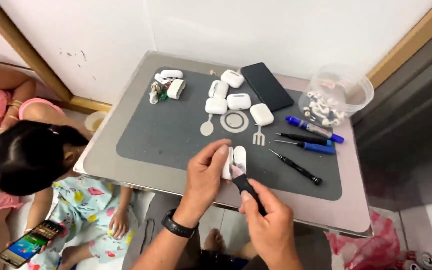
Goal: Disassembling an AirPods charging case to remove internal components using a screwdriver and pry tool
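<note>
At the near edge of the grey mat (176, 135), the left hand (206, 175) pinches an opened white earbud case (234, 161) upright. The right hand (271, 220) is closed around a black-handled tool (247, 189), its tip touching the case's base. Screwdrivers (303, 145) lie to the right.

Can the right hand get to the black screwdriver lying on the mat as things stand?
Probably yes, once freed: the right hand grips a black-handled tool, but the black screwdriver lies nearby on the mat with nothing between.
</note>
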